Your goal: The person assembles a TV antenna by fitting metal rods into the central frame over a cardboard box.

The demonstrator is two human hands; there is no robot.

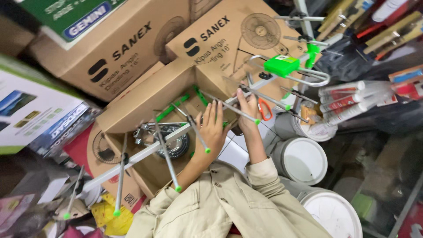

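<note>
The beige sleeves [229, 202] are closest to the camera, and from them both arms reach up to a metal antenna [176, 132] with green-tipped rods. The antenna lies across an open cardboard box [145, 101], its long boom going from lower left up to the green plastic block [281, 65] and a loop at upper right. The left hand [213, 128] rests on the boom with fingers spread and flat, not closed around it. The right hand [249, 108] is closed around the boom, pinching it beside an orange handle [264, 110]. Many rods already stand out from the boom, so the assembly looks far along; I cannot tell what remains. White buckets [302, 161] stand to the right.
</note>
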